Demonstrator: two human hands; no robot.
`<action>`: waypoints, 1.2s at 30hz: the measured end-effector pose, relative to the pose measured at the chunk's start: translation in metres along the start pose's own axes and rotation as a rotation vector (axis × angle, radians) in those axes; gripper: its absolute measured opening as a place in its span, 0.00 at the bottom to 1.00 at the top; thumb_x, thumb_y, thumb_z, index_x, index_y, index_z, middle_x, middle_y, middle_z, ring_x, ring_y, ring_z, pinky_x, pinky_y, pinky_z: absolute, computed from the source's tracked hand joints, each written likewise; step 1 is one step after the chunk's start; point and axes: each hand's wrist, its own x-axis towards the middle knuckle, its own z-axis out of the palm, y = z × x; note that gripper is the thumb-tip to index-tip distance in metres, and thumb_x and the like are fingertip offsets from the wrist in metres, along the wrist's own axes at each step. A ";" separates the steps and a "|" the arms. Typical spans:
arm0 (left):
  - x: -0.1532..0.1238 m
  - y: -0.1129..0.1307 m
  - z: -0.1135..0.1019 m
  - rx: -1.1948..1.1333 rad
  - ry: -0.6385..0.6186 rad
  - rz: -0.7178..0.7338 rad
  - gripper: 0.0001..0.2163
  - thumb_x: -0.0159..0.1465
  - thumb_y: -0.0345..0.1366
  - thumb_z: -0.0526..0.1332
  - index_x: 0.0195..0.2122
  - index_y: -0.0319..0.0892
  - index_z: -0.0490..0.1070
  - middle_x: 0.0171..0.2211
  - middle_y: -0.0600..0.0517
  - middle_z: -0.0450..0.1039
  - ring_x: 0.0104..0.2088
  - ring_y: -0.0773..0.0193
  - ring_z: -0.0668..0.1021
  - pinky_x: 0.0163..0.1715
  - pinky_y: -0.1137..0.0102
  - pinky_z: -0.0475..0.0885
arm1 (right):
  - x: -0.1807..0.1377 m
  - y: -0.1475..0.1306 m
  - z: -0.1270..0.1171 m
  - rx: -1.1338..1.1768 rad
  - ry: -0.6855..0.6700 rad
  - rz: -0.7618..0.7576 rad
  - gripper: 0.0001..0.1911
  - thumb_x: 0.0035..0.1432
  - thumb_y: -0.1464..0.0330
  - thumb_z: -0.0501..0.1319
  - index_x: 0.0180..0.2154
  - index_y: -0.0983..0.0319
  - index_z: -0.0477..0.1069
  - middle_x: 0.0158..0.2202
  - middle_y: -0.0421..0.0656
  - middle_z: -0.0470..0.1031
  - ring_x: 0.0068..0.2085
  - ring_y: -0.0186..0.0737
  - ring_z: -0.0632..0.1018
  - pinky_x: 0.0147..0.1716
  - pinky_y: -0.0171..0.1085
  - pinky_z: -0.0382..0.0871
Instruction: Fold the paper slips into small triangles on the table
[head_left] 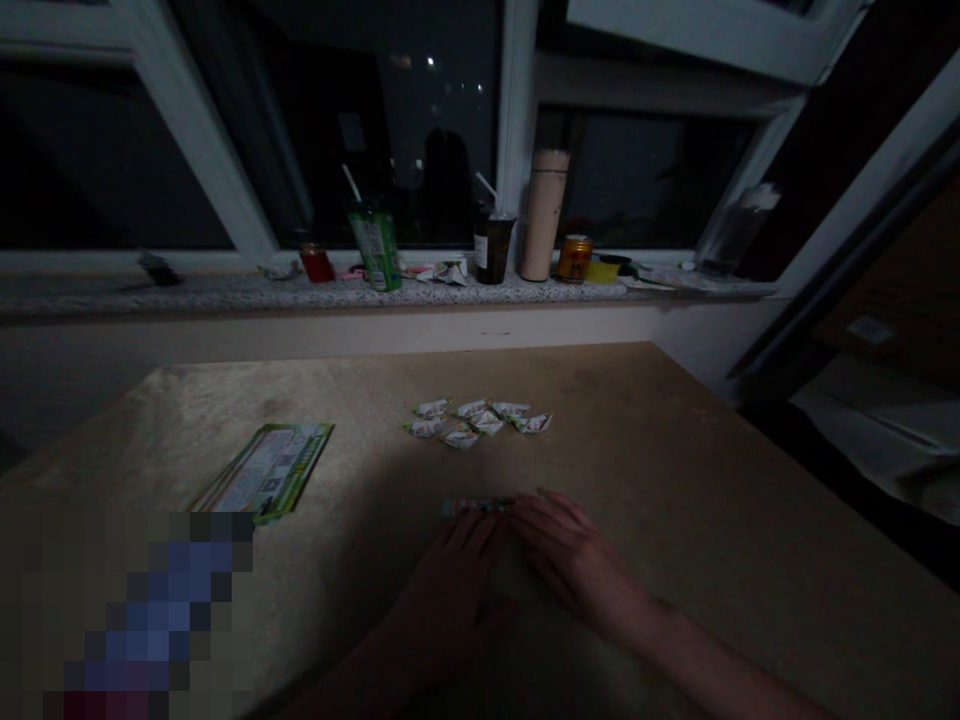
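A narrow printed paper strip (478, 504) lies crosswise on the wooden table, partly covered by my fingers. My left hand (454, 565) rests flat with its fingers stretched out over the strip's near edge. At the strip's right end, my right hand (562, 545) reaches in, fingers extended and close together, tips touching the strip and almost meeting the left fingers. Beyond both hands sits a loose cluster of several small folded paper pieces (486, 422), white with green edges. To the left is a stack of green and white printed sheets (274, 470).
The brown tabletop (645, 450) runs up to a wall below a stone windowsill (442, 295). Along the sill stand a green cup (377, 245), a dark drink cup (493, 248), a tall pink flask (545, 215), a gold can (575, 260) and a red jar (316, 263). The lower left corner is pixelated.
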 end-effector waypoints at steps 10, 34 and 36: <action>-0.002 -0.002 0.001 -0.021 0.009 -0.005 0.31 0.63 0.48 0.57 0.64 0.40 0.51 0.63 0.45 0.55 0.60 0.50 0.60 0.59 0.55 0.57 | 0.001 -0.001 0.006 0.002 -0.074 0.068 0.25 0.62 0.67 0.55 0.60 0.58 0.57 0.56 0.45 0.68 0.57 0.46 0.66 0.60 0.52 0.55; -0.004 -0.090 -0.032 -0.227 0.086 -0.019 0.14 0.63 0.29 0.54 0.48 0.46 0.70 0.46 0.50 0.72 0.47 0.59 0.72 0.48 0.64 0.66 | 0.021 0.004 0.005 -0.233 -0.039 -0.054 0.16 0.63 0.66 0.54 0.51 0.63 0.67 0.51 0.45 0.72 0.57 0.47 0.66 0.62 0.54 0.48; -0.004 -0.088 -0.031 -0.245 0.083 -0.024 0.15 0.60 0.28 0.55 0.48 0.46 0.71 0.46 0.51 0.71 0.47 0.58 0.72 0.48 0.64 0.66 | 0.022 0.005 0.007 -0.235 -0.020 -0.049 0.16 0.62 0.66 0.55 0.51 0.63 0.68 0.50 0.45 0.73 0.56 0.46 0.68 0.62 0.53 0.50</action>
